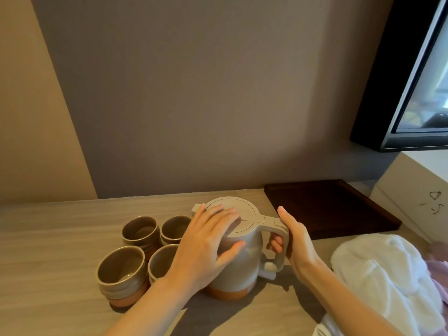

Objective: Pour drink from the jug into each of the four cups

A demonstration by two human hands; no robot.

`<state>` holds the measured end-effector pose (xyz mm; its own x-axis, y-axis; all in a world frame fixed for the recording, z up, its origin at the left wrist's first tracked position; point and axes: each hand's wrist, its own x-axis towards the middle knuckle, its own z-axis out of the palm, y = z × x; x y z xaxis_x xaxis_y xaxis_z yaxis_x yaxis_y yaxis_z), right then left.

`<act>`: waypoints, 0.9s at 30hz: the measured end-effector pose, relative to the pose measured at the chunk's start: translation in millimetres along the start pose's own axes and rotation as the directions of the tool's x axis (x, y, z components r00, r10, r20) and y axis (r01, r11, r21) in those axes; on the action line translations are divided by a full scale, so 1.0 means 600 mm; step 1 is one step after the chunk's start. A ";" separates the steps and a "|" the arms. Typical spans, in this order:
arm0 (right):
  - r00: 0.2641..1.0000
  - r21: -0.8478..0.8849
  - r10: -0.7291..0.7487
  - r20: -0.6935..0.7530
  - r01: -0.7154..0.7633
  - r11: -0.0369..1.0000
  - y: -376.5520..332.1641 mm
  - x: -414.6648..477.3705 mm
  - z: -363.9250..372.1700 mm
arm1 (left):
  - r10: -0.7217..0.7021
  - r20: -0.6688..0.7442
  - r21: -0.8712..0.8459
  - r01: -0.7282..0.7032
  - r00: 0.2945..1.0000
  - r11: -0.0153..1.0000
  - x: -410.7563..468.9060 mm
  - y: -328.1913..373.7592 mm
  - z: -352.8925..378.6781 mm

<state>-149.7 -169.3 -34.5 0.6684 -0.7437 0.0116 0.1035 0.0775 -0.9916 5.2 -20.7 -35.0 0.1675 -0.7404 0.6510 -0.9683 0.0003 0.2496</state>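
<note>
A beige jug (238, 267) with a flat lid, a boxy handle and an orange-brown base stands upright on the light wooden table (60, 238). My left hand (208, 241) lies over the lid's left side with the thumb on the jug's body. My right hand (294, 241) wraps the handle, fingertips showing through its opening. Just left of the jug, several brown-grey ceramic cups stand in a tight cluster: two at the back (140, 230) (173, 227) and two in front (121, 267) (161, 261). Their insides look dark, and my left wrist hides part of the near right cup.
A dark wooden tray (332, 209) lies flat behind and right of the jug. A crumpled white cloth (385, 275) sits at the near right. A white box (417, 190) and a dark-framed screen (407, 76) stand at the far right. A wall rises close behind the table.
</note>
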 end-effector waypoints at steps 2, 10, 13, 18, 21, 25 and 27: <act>0.998 0.058 -0.010 -0.067 0.014 0.998 0.003 -0.003 0.009 | -0.006 0.003 0.000 0.006 1.000 1.000 -0.001 0.002 0.000; 0.955 0.242 0.037 -0.293 0.037 0.969 -0.002 -0.004 0.036 | -0.057 0.027 0.000 0.057 0.998 0.998 -0.004 0.013 -0.009; 0.947 0.235 0.034 -0.319 0.045 0.971 -0.016 -0.011 0.040 | -0.071 0.029 -0.018 0.071 0.997 0.997 -0.001 0.018 -0.019; 0.945 0.257 0.014 -0.327 0.075 0.963 -0.067 -0.035 0.049 | -0.090 -0.045 -0.101 0.085 0.995 0.991 0.011 0.042 -0.054; 0.939 0.254 -0.014 -0.345 0.108 0.961 -0.104 -0.052 0.061 | -0.095 -0.114 -0.134 0.079 0.989 0.988 0.016 0.057 -0.083; 0.925 0.259 -0.039 -0.379 0.146 0.955 -0.156 -0.081 0.074 | -0.076 -0.159 -0.154 0.051 0.984 0.987 0.020 0.078 -0.129; 0.924 0.264 -0.047 -0.379 0.157 0.952 -0.176 -0.094 0.078 | -0.077 -0.174 -0.170 0.047 0.982 0.984 0.016 0.087 -0.148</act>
<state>-164.0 -104.4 75.4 0.3334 -0.9427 0.0085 0.3980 0.1326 -0.9077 -27.4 31.7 48.1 0.2714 -0.6097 0.7447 -0.9139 0.0795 0.3982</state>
